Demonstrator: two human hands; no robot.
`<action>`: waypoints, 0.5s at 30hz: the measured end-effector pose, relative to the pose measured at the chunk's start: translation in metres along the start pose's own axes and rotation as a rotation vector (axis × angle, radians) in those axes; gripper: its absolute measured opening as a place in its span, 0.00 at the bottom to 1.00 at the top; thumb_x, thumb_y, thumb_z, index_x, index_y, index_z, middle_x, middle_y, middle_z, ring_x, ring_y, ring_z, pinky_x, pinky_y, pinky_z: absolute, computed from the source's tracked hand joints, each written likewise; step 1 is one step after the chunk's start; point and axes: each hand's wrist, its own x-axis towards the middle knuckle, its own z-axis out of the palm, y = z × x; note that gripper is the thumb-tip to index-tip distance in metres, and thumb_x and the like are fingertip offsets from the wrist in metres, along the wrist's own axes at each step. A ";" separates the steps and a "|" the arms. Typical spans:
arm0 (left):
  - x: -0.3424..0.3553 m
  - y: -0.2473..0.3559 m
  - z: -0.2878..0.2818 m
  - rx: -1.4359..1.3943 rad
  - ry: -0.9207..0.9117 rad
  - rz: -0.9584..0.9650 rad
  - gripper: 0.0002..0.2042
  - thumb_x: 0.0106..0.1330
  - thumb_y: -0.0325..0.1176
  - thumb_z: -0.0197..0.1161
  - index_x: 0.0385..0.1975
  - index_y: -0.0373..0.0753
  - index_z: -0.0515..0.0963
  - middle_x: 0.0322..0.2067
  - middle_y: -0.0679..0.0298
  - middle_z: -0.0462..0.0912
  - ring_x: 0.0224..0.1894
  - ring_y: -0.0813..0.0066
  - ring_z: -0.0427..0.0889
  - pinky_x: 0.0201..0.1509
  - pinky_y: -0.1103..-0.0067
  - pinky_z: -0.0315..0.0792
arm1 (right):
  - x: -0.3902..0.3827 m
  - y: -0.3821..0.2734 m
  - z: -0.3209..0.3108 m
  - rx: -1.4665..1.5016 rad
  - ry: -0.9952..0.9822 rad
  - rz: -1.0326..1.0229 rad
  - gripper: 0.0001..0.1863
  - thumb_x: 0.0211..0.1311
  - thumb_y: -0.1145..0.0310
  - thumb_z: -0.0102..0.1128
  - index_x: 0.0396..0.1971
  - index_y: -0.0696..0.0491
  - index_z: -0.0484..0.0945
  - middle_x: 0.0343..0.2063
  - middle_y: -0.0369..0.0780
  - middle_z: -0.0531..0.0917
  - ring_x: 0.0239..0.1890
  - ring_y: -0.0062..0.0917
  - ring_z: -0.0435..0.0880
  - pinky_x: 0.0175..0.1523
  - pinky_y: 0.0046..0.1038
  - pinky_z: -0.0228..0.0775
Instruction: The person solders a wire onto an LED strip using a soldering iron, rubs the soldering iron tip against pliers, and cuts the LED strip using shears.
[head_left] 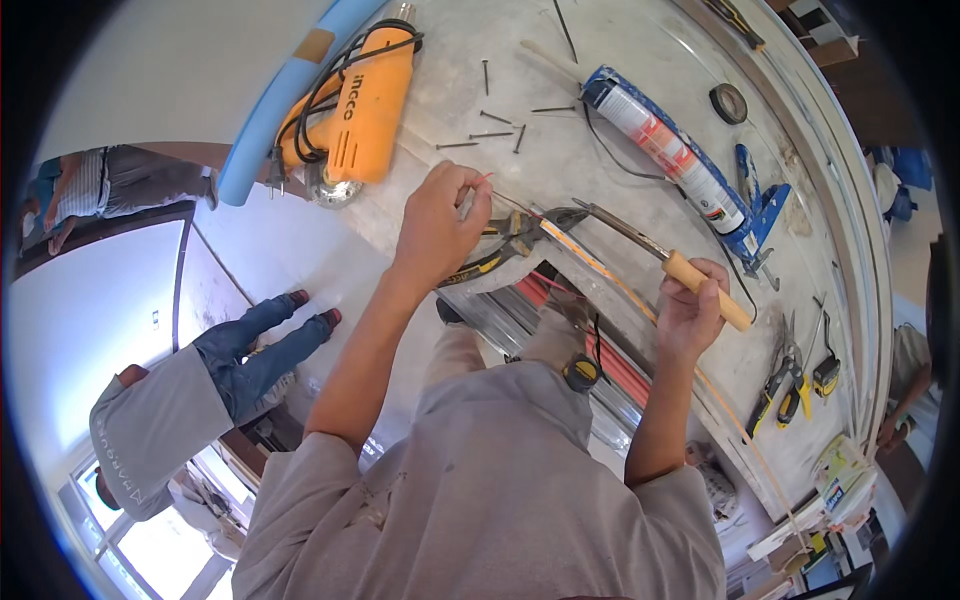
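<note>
Thin red wire (484, 179) pinched between fingertips of left hand (437, 222), grip clenched on it, raised just above the desk (600, 170). Pliers (500, 250) with dark and yellow handles lying directly beside that grip, jaws pointing toward the right hand. Wooden-handled tool (705, 288) grasped in right hand (690, 315), grip clenched around the pale handle, curved metal blade (620, 228) reaching back toward the pliers' head. Long thin orange strip (610, 275) running under the blade, between both grips. Red cables (625, 370) in a metal channel below the right grip. Caulking gun (690, 165) with white cartridge beyond the right grip, roll of black tape (728, 103) farther out. Loose nails (495, 125) scattered beyond the left grip; orange heat gun (355, 105) and blue foam tube (285, 95) farther on that side. Cutters (785, 385) and tape measure (826, 375) well apart, outside the right grip. Another person (200, 400) standing on the floor, far below the left grip.
</note>
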 end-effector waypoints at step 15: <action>-0.014 0.043 -0.003 -0.196 -0.058 -0.014 0.06 0.65 0.29 0.62 0.34 0.33 0.78 0.22 0.70 0.68 0.24 0.84 0.62 0.27 0.83 0.59 | -0.003 -0.035 0.044 -0.074 -0.307 -0.348 0.24 0.67 0.54 0.56 0.53 0.57 0.69 0.36 0.52 0.81 0.37 0.35 0.82 0.44 0.34 0.73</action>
